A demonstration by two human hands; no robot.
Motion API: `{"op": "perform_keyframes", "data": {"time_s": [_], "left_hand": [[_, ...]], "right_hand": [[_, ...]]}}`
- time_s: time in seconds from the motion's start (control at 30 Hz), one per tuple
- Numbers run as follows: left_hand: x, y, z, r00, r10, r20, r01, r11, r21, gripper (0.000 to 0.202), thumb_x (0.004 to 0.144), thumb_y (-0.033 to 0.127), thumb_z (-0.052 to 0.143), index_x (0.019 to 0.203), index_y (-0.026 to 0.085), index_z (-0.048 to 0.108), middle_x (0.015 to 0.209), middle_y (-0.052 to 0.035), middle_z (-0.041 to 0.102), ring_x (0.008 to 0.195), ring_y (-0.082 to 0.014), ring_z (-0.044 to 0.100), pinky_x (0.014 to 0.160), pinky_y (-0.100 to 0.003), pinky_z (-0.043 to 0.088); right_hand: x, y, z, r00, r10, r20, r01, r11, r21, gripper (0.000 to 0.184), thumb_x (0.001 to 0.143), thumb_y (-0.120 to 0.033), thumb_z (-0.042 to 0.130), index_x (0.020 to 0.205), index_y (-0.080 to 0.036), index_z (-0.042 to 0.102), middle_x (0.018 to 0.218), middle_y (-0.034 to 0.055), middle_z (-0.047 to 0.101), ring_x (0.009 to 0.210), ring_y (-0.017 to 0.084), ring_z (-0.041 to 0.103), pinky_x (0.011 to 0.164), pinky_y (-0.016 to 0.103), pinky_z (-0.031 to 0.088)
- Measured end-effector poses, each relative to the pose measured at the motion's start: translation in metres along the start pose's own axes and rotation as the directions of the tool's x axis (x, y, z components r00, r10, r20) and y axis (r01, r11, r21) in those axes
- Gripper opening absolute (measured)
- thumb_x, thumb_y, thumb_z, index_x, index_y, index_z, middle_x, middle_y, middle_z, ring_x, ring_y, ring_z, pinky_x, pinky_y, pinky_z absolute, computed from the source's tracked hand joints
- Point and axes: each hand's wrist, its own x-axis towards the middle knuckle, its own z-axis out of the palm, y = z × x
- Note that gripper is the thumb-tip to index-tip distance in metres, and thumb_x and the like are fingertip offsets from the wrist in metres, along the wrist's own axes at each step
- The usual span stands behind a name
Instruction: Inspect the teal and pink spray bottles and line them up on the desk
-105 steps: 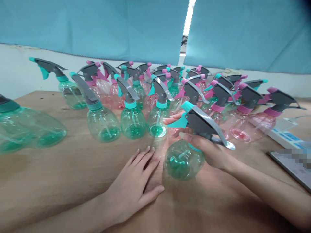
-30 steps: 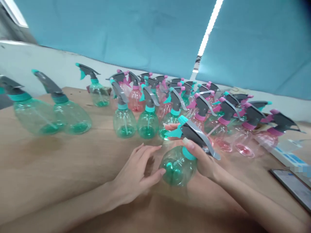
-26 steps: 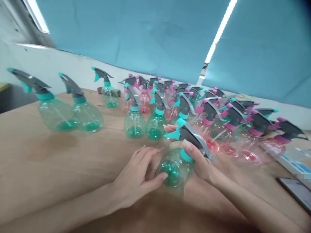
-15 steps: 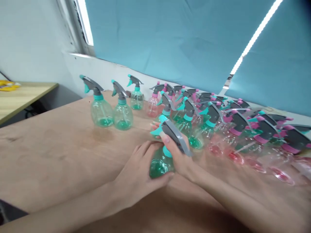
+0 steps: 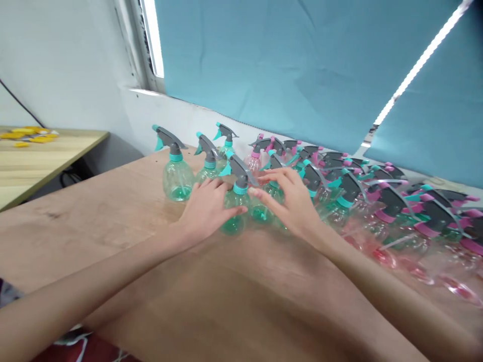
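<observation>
A green spray bottle (image 5: 233,223) with a grey and teal trigger head stands upright on the wooden table (image 5: 124,226). My left hand (image 5: 204,211) wraps round its body from the left, the thumb across the front and some fingertips hidden behind. On the other side, my right hand (image 5: 296,203) is open with fingers spread, its thumb and fingertips close to the bottle's neck; whether they touch it I cannot tell. Just left stand a second green spray bottle (image 5: 177,180) and another green one (image 5: 207,171), partly covered by my left hand.
Rows of green and pink spray bottles (image 5: 383,221) crowd the table's right side, along a white ledge (image 5: 188,106) under a blue sheet (image 5: 264,60). One more green bottle (image 5: 226,146) stands at the back. A side table (image 5: 56,156) at the far left carries yellow pieces (image 5: 30,133).
The bottle, tilted in both hands before, has moved away from me and now stands upright by the other green ones. My right hand has let go of its trigger head. The view has shifted.
</observation>
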Motion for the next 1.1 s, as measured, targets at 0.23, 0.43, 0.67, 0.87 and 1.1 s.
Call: {"op": "perform_keyframes", "data": {"time_s": [0.23,0.43,0.67,0.87,1.1], "left_hand": [[0.031,-0.006,-0.003,0.996,-0.022,0.086,0.018,0.999,0.042,0.038,0.083,0.048,0.071,0.097,0.014,0.065,0.089,-0.0086,0.068,0.094,-0.0334,0.063,0.083,-0.044,0.043],[0.037,-0.01,-0.002,0.996,-0.051,0.077,0.045,0.996,0.079,0.038,0.084,0.048,0.07,0.099,0.015,0.061,0.09,-0.0091,0.069,0.085,-0.0299,0.066,0.069,-0.036,0.047],[0.044,-0.011,0.003,0.998,-0.023,0.06,0.016,0.994,0.108,0.034,0.085,0.044,0.071,0.098,0.016,0.06,0.095,-0.0104,0.068,0.097,-0.0326,0.064,0.077,-0.038,0.048],[0.042,-0.01,0.004,0.998,0.006,0.058,-0.011,0.996,0.083,0.033,0.09,0.04,0.067,0.107,0.014,0.055,0.109,-0.0135,0.066,0.11,-0.0338,0.059,0.083,-0.04,0.048],[0.038,-0.012,0.011,0.999,-0.007,0.033,0.006,0.999,0.034,0.052,0.089,0.04,0.068,0.126,0.012,0.046,0.116,-0.0168,0.064,0.115,-0.0366,0.056,0.086,-0.044,0.048]], "right_hand": [[0.034,0.026,-0.009,0.997,0.006,-0.076,-0.035,0.921,-0.389,0.031,0.086,-0.031,0.061,0.108,-0.009,0.061,0.112,0.0194,0.062,0.109,0.034,0.054,0.094,0.047,0.044],[0.05,0.04,0.001,0.958,0.28,0.054,-0.269,0.95,-0.157,0.059,0.086,-0.031,0.054,0.134,-0.001,0.038,0.11,0.0245,0.064,0.1,0.035,0.062,0.084,0.045,0.047],[0.051,0.043,0.009,0.925,0.344,0.163,-0.321,0.935,-0.152,0.048,0.089,-0.025,0.047,0.132,-0.004,0.043,0.069,0.0114,0.066,0.067,0.029,0.064,0.059,0.033,0.042],[0.049,0.041,0.004,0.903,0.376,0.208,-0.35,0.924,-0.151,0.05,0.09,-0.024,0.045,0.136,-0.004,0.039,0.069,0.0112,0.066,0.068,0.03,0.064,0.062,0.034,0.041],[0.037,0.023,-0.005,0.886,0.384,0.26,-0.366,0.923,-0.115,0.055,0.092,-0.027,0.043,0.142,-0.006,0.032,0.066,0.0064,0.063,0.058,0.026,0.061,0.061,0.036,0.043]]}}
